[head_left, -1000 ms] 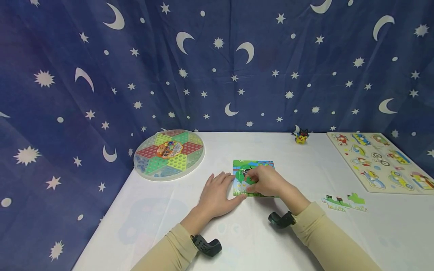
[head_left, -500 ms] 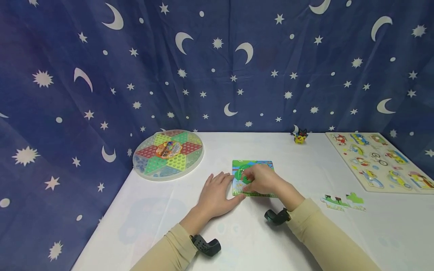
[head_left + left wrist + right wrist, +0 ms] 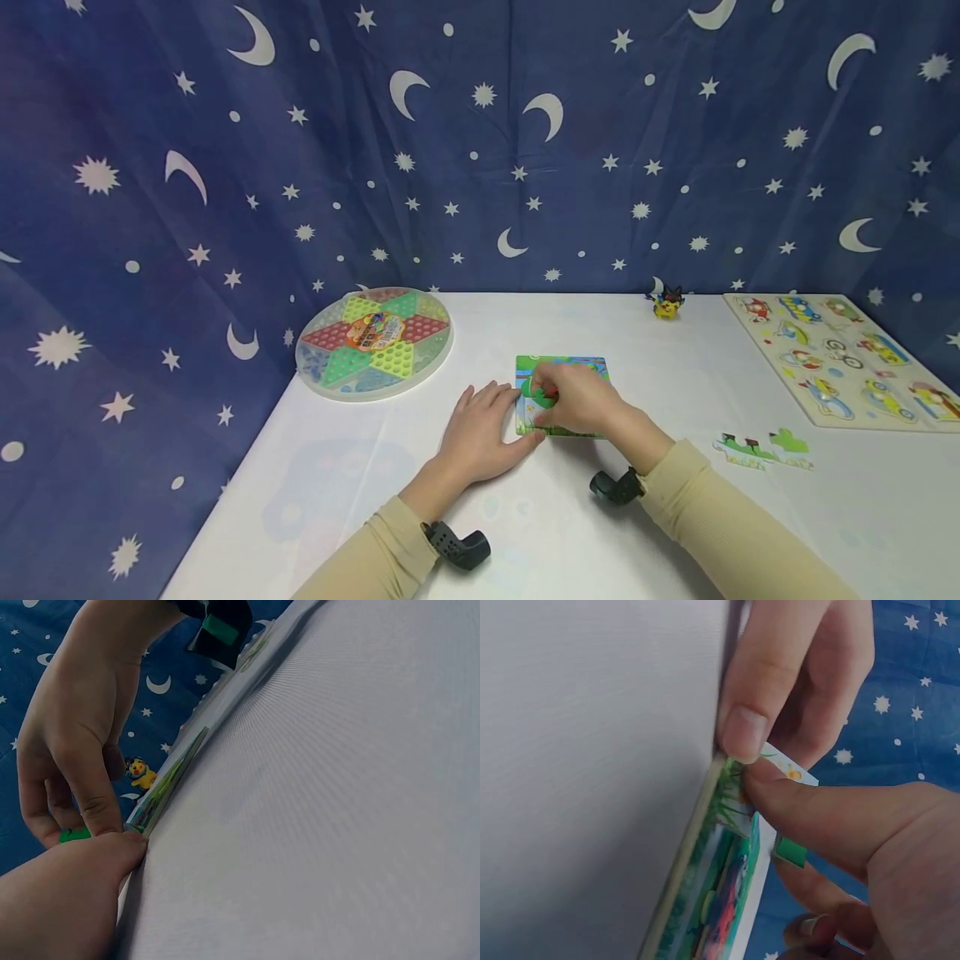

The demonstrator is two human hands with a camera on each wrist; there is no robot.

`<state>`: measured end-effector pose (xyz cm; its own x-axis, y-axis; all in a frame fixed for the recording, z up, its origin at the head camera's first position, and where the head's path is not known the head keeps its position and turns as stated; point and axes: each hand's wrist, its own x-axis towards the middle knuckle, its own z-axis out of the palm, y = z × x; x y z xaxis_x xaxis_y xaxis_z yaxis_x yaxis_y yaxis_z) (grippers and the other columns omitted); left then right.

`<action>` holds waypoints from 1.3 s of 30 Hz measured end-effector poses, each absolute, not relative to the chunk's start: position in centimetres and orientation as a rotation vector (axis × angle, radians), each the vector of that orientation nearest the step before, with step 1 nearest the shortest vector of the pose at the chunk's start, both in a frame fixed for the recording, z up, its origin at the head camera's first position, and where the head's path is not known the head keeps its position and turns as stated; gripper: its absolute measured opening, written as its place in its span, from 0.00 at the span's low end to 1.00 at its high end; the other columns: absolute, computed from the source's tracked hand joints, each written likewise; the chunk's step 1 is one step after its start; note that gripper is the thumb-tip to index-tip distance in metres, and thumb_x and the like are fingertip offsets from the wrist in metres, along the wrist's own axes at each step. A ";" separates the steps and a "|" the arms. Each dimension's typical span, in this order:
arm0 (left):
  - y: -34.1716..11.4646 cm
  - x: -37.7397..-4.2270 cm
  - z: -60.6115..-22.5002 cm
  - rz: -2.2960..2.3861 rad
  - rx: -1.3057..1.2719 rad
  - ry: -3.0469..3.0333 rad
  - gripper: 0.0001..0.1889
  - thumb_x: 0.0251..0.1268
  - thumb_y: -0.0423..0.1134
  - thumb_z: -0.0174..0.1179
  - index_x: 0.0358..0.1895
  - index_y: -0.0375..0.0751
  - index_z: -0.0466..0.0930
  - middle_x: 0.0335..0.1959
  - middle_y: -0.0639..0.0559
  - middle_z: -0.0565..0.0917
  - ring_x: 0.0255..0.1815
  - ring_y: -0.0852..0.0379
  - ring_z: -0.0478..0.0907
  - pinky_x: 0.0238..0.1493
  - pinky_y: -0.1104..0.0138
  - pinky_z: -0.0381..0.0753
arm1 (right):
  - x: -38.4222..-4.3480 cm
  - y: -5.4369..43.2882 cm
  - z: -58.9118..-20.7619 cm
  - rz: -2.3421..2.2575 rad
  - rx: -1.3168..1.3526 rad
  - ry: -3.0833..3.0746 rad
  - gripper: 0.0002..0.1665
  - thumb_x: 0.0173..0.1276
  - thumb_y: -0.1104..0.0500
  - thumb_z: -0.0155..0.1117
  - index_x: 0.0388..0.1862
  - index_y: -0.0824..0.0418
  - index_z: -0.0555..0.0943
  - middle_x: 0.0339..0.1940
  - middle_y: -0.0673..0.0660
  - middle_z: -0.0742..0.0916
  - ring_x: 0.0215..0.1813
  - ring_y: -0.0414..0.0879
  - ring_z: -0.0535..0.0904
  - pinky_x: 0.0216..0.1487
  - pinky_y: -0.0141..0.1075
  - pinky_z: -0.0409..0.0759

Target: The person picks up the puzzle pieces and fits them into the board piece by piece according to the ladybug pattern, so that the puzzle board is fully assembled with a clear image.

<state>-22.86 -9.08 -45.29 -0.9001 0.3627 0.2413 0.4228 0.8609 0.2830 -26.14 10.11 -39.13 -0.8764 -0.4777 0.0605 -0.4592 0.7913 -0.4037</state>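
Observation:
In the head view a small picture puzzle (image 3: 527, 418) with a green and blue scene lies on the white table. My left hand (image 3: 474, 435) rests flat beside its left edge, fingers extended, its thumb at the lower left corner. Over the puzzle, my right hand (image 3: 581, 402) pinches a puzzle piece (image 3: 799, 774), its thumb and fingers spread to the piece's edges. White ground, an orange flower and a green part show on the piece, which tilts up from the board in the right wrist view. The right hand hides much of the puzzle's middle.
Loose puzzle pieces (image 3: 742, 450) lie to the right of the right forearm. A round Chinese checkers board (image 3: 375, 343) stands at the back left. A small yellow figure (image 3: 666, 307) and a wooden vehicle puzzle board (image 3: 847, 358) are at the back right, before a starry curtain (image 3: 450, 108).
The right hand has shifted slightly left over the puzzle, and its fingers have moved on the piece. Red now shows under them where a black-and-white detail showed before. The left hand stays put.

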 end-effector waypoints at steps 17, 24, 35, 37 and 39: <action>-9.3 -22.4 -46.2 -0.536 -0.588 -2.868 0.39 0.68 0.69 0.56 0.72 0.44 0.73 0.71 0.47 0.74 0.77 0.46 0.64 0.79 0.46 0.53 | -26.0 10.3 -40.4 -0.597 -0.710 2.910 0.26 0.55 0.51 0.84 0.51 0.58 0.89 0.35 0.47 0.88 0.39 0.42 0.84 0.44 0.41 0.85; -9.2 -22.6 -45.9 -0.512 -0.600 -2.858 0.39 0.68 0.68 0.56 0.72 0.44 0.73 0.71 0.46 0.74 0.76 0.46 0.64 0.78 0.46 0.54 | -26.1 10.5 -40.3 -0.525 -0.765 2.946 0.20 0.57 0.48 0.82 0.48 0.53 0.92 0.38 0.45 0.90 0.39 0.40 0.83 0.41 0.40 0.84; -9.1 -22.6 -45.4 -0.500 -0.604 -2.870 0.40 0.69 0.69 0.55 0.73 0.45 0.72 0.72 0.47 0.73 0.77 0.46 0.63 0.79 0.46 0.53 | -25.8 11.2 -39.9 -0.614 -0.765 2.921 0.11 0.74 0.54 0.68 0.49 0.54 0.91 0.46 0.50 0.90 0.51 0.49 0.85 0.51 0.48 0.84; -9.1 -22.7 -45.4 -0.497 -0.605 -2.868 0.40 0.69 0.70 0.54 0.73 0.45 0.72 0.72 0.47 0.73 0.77 0.47 0.63 0.79 0.47 0.53 | -25.7 11.6 -39.8 -0.670 -0.760 2.914 0.11 0.75 0.57 0.66 0.50 0.55 0.91 0.47 0.51 0.90 0.48 0.48 0.84 0.49 0.47 0.83; -9.2 -22.7 -45.5 -0.494 -0.603 -2.870 0.40 0.68 0.70 0.54 0.73 0.45 0.72 0.72 0.47 0.73 0.77 0.47 0.63 0.79 0.47 0.53 | -25.4 11.9 -39.8 -0.719 -0.770 2.907 0.11 0.75 0.59 0.66 0.51 0.56 0.90 0.46 0.50 0.90 0.44 0.46 0.83 0.47 0.46 0.83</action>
